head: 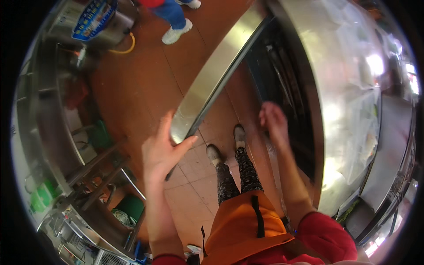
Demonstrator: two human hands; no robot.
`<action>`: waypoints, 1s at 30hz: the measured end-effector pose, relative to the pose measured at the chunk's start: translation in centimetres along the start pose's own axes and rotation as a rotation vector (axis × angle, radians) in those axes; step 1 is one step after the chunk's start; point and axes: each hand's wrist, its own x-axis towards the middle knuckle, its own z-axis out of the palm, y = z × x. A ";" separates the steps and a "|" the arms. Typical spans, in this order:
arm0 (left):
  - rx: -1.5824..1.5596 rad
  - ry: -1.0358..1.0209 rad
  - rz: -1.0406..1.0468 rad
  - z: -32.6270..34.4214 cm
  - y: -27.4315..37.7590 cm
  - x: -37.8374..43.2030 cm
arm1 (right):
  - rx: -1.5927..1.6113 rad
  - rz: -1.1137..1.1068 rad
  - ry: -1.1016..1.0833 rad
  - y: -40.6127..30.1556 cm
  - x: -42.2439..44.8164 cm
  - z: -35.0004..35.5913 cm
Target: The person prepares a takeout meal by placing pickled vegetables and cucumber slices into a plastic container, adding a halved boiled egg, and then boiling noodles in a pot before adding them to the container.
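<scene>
My left hand [162, 149] grips the outer edge of a stainless-steel door [212, 79], thumb on one side and fingers on the other. A dark seal runs along the door's edge. The door stands swung out from a steel counter cabinet [341, 99], whose dark interior [281, 76] shows blurred upright shapes I cannot make out. In front of that opening is my right hand [275, 124], blurred, its fingers partly curled and no object visible in it.
A person's leg and white shoe [177, 31] are on the tiled floor [139, 86] beyond the door. On the left stands steel shelving [71, 139] with a green bucket [129, 208] low down. A yellow hose [127, 48] hangs at the upper left. Clear plastic sheeting [357, 132] covers part of the counter.
</scene>
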 end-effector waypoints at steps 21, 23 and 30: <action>-0.071 -0.074 0.098 -3.0 -5.3 2.7 | 0.432 -0.291 0.225 0.4 35.5 -14.7; -0.084 -0.045 0.076 -2.8 -5.8 2.4 | 0.425 -0.333 0.227 -0.6 36.1 -14.0; -0.019 -0.024 0.103 -3.2 -6.0 1.5 | 0.432 -0.389 0.233 -2.7 35.8 -10.1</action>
